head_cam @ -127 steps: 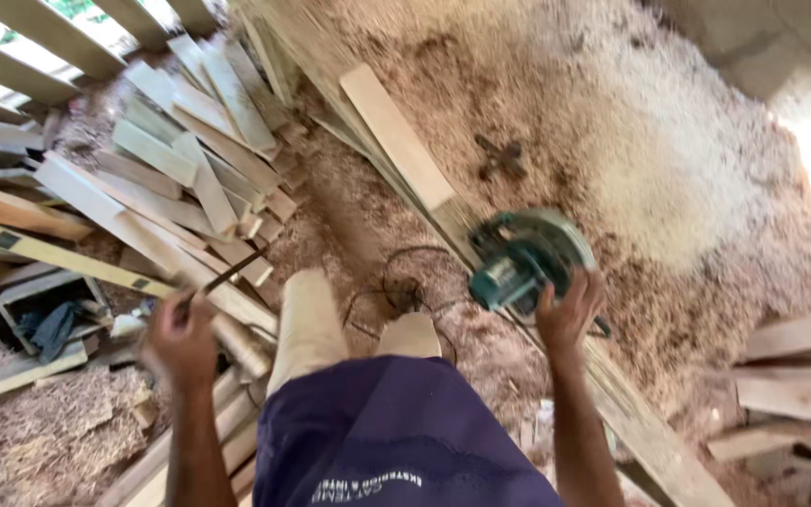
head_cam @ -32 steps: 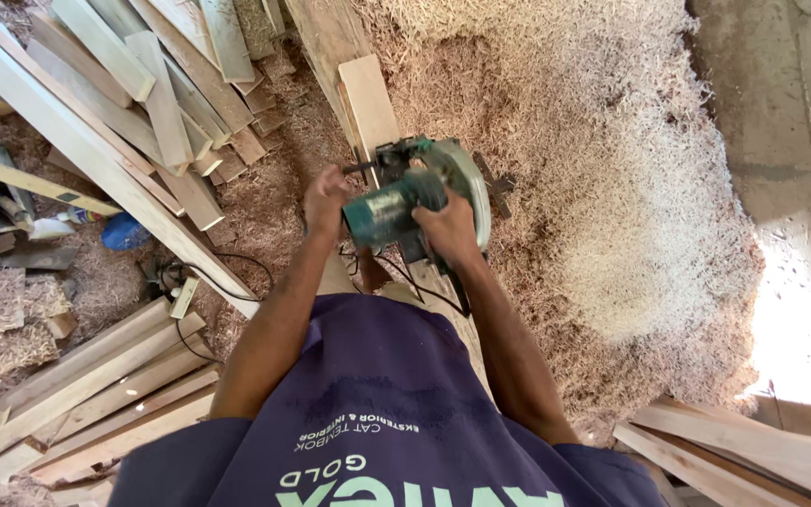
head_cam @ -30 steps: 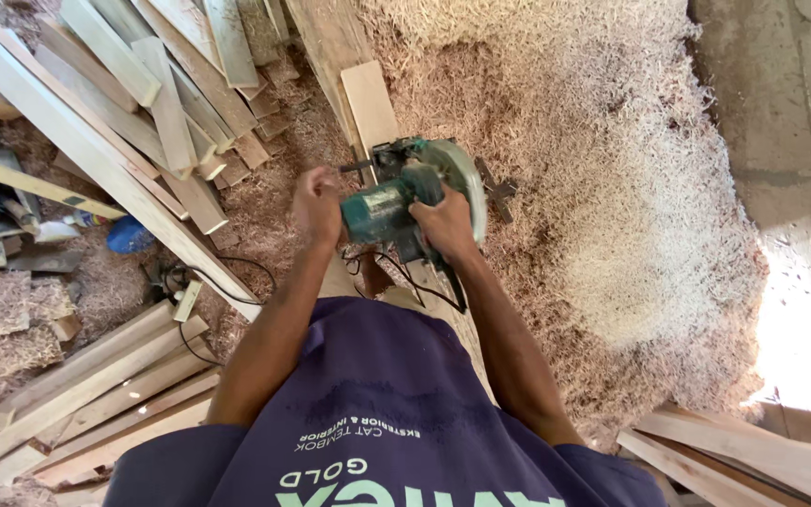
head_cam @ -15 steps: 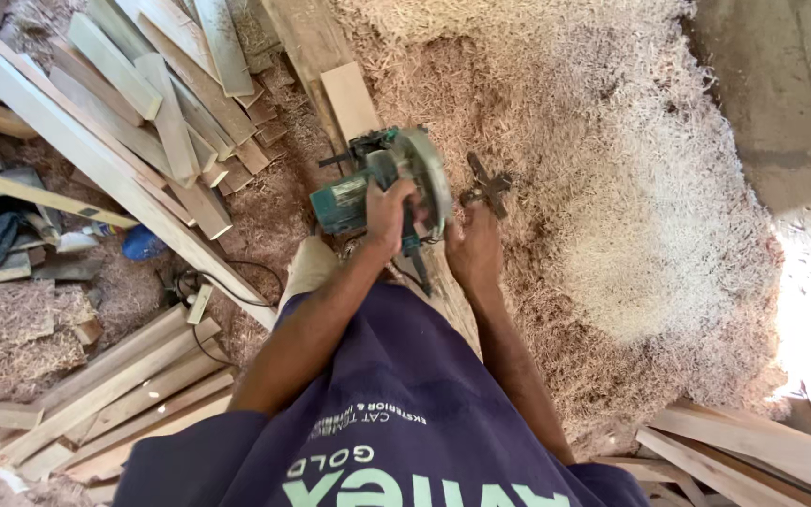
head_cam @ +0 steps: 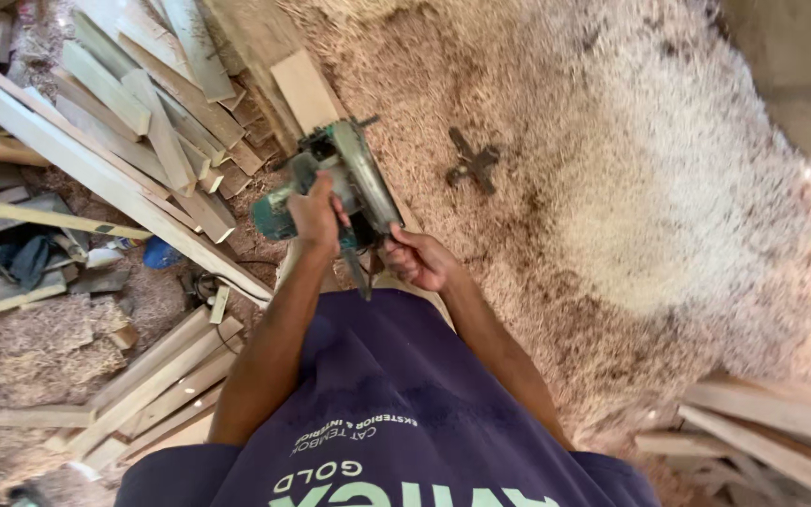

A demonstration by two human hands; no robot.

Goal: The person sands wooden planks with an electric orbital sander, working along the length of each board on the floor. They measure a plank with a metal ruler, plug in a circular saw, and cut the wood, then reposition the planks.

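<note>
Head view: the green circular saw, which half a second earlier lay flatter with its blade guard facing up, is now tipped onto its edge above the short plank, so the work reads as repositioning or adjusting the tool, not cutting. The left hand has moved onto the motor housing and is clenched around it, while the right hand has dropped below the guard and is closed on the saw's lower rear part. A dark cross-shaped metal piece lies apart on the sawdust heap, with stacked wooden battens at the left.
</note>
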